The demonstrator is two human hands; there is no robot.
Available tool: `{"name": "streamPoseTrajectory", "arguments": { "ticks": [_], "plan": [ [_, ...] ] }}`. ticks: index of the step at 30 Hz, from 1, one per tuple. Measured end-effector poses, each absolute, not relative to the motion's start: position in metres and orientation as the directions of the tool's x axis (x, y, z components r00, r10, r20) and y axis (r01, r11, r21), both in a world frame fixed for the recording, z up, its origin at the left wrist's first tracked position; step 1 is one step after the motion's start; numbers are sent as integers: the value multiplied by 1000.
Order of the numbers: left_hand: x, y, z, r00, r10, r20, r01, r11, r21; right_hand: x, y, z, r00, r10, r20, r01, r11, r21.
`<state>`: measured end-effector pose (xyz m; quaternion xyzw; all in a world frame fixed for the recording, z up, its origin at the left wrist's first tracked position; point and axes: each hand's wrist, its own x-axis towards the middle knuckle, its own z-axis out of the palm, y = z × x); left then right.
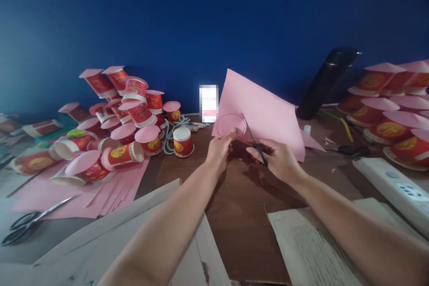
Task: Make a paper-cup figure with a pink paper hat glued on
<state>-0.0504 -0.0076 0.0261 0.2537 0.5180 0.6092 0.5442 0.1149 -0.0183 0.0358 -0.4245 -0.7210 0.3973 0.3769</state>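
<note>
A sheet of pink paper [264,107] stands tilted above the brown table, with a circle drawn near its lower left corner. My left hand [221,146] pinches the sheet at the lower edge of that circle, thumb on top. In my right hand [276,156] is a pair of dark-handled scissors [256,143], fingers wrapped round the handles. The blades point up and left and meet the paper at the right side of the drawn circle. A red paper cup [183,143] stands upside down on the table, left of my left hand.
Red cups with pink paper tops are piled at left [137,111] and stacked at right [390,127]. Pink sheets [124,187] and other scissors [36,219] lie at left. A black flask [326,82] leans by the blue wall; a power strip [395,183] lies at right.
</note>
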Motion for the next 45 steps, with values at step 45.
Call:
{"name": "streamPoseTrajectory", "arguments": {
  "ticks": [45],
  "plan": [
    [-75, -24, 78, -314, 935, 163, 232, -92, 969, 126, -13, 30, -480, 870, 114, 345, 306, -887]
  ]
}}
